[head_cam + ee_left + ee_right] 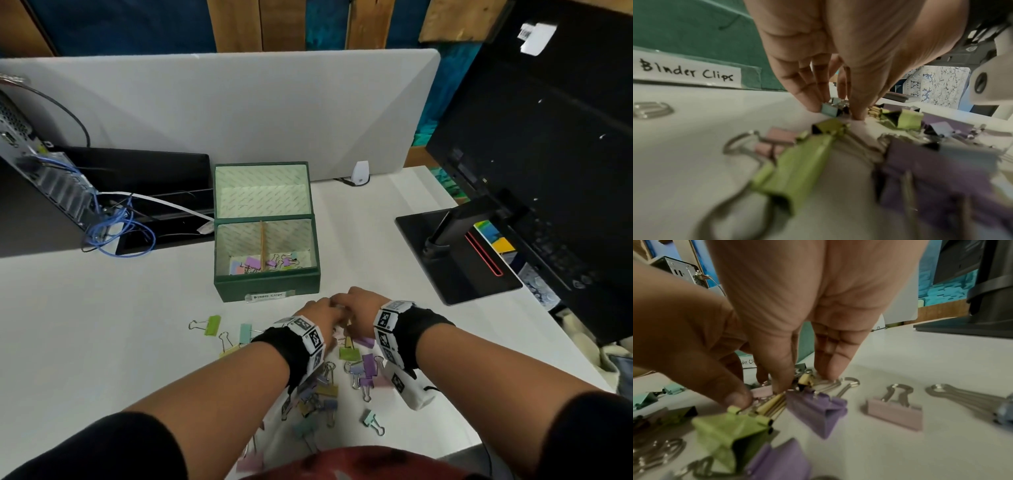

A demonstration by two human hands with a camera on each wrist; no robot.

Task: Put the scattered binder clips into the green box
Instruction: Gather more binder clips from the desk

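The green box point(267, 284) stands open mid-table, labelled "Binder Clips" point(688, 71), with several pastel clips in its front compartment point(267, 265). Scattered binder clips point(349, 370) lie on the white table between the box and me. Both hands meet just in front of the box. My left hand point(836, 112) pinches a small blue-grey clip point(829, 109) against the table. My right hand point(805, 381) has thumb and fingertips down around a small yellow clip point(806, 379), beside a purple clip point(818, 408) and a green clip point(729, 431). In the head view both sets of fingertips are hidden.
A monitor point(548, 171) on a black stand base point(459, 253) fills the right side. At the left sit a computer case with blue cables point(113, 226) and a black tray point(144, 185). A grey divider panel point(239, 109) closes the back.
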